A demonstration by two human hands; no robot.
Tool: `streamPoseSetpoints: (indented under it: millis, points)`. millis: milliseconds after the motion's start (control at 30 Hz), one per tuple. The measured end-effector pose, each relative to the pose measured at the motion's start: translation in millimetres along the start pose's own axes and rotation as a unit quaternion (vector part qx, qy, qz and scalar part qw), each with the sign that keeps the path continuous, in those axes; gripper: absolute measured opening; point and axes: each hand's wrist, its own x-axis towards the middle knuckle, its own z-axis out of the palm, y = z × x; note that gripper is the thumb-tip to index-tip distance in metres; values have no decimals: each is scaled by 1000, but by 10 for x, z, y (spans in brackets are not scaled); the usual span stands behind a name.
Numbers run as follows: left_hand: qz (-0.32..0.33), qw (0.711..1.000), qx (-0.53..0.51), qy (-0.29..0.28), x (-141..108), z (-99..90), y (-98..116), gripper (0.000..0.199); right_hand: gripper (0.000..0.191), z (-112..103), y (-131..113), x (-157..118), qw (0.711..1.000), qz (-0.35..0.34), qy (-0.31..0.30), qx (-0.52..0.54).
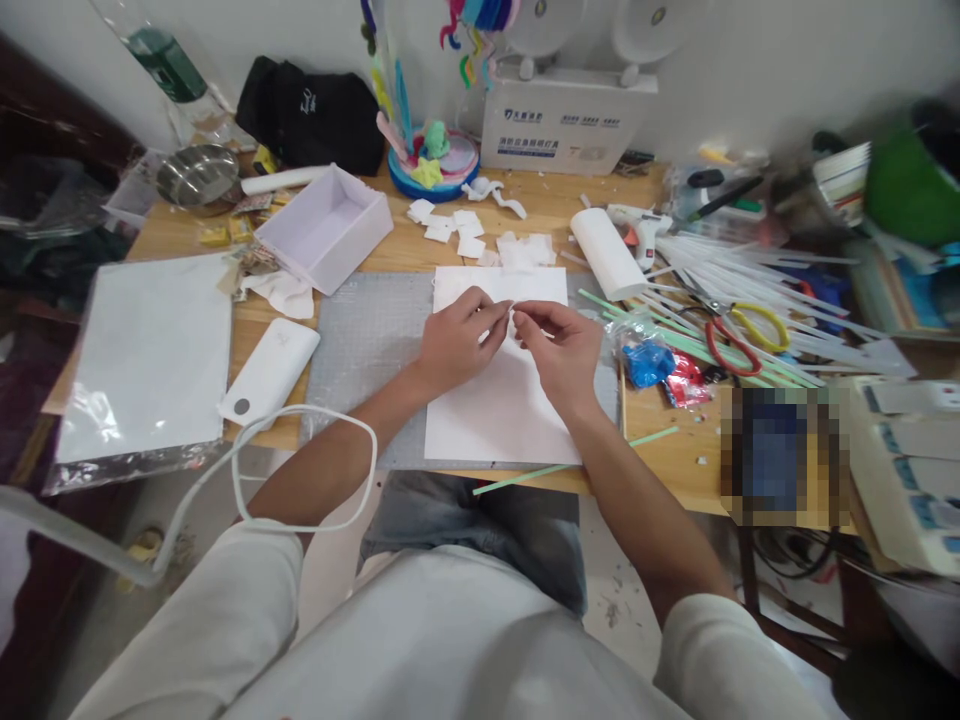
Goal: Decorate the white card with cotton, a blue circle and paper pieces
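Observation:
Both hands meet fingertip to fingertip above a sheet of white paper (495,420) that lies on a grey cutting mat (360,330). My left hand (461,340) is closed in a pinch, thumb against fingers. Facing it, my right hand (559,350) pinches as well, its fingers curled. A thin, pale bit shows between the fingertips, too small to name. Beyond the paper's far edge lie torn white scraps (525,250) and small white squares (457,228). A green strip (517,480) crosses the table's front edge under my right forearm.
To the right lie a white roll (609,255), a glue gun (645,228), scissors (731,335) and many white sticks (757,280). On the left are a lilac box (326,225), a white power bank (274,370) and a plastic-wrapped paper pack (150,360). A white cable (371,450) loops over my left forearm.

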Motion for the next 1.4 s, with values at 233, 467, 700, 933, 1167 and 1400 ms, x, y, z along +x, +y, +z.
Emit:
streamPoseSetpoints:
  millis: [233, 467, 700, 933, 1167, 1400]
  points:
    - [-8, 994, 82, -69, 4, -32, 37, 31, 14, 14, -9, 33, 991, 100, -14, 94]
    - [6, 984, 135, -120, 37, -73, 81, 39, 17, 25, 13, 38, 986, 123, -11, 108]
    - [-20, 982, 122, -145, 35, -74, 115, 41, 24, 13, 22, 43, 988, 132, -13, 79]
    - [-25, 983, 112, -142, 28, -69, 122, 40, 25, 10, 37, 39, 989, 126, -18, 76]
    - [-29, 990, 75, -117, 10, -61, 104, 38, 26, 6, 36, 35, 989, 120, -23, 82]
    - [-69, 993, -48, -86, 14, -34, 74, 35, 15, -6, -30, 22, 997, 71, -24, 14]
